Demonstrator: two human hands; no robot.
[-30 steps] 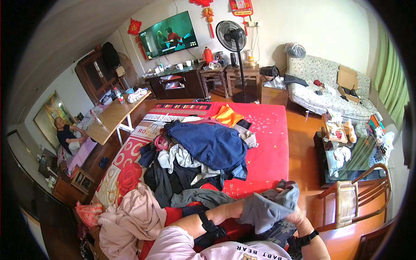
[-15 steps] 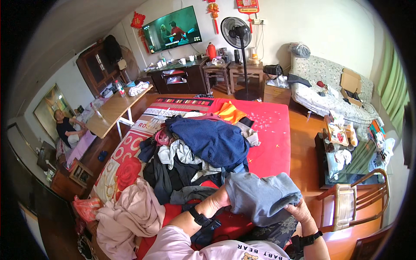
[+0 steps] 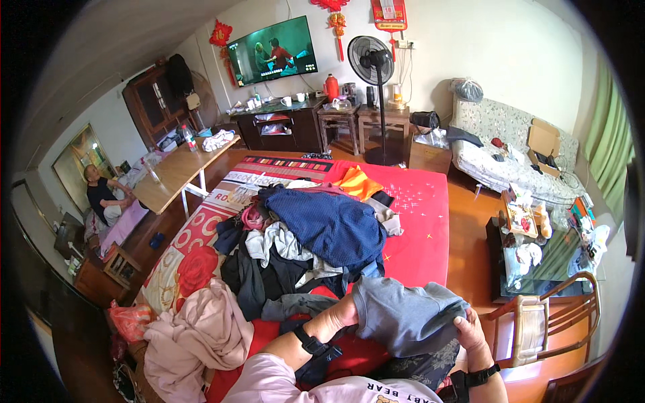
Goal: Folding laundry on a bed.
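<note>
Grey garment point(image 3: 408, 317) pinched in the right hand point(image 3: 470, 330), over the near end of the red bed point(image 3: 422, 252); the left hand point(image 3: 345, 311) touches the garment's other side, fingers hidden, grip unclear. Mid-bed, a clothes heap point(image 3: 329, 223); beyond the bed, a standing fan point(image 3: 371, 62).

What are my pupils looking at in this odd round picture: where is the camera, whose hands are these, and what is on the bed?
There is no machine here. A person wears a wide fisheye camera on the head, looking down past their own arms; that is why straight edges bend near the rim. The right hand has a grip on one side of a grey garment. The left hand is at the other side, its fingers hidden by the fabric. On the bed lies a heap of clothes, with a dark blue garment on top. A pink cloth is bunched toward the near left.
</note>
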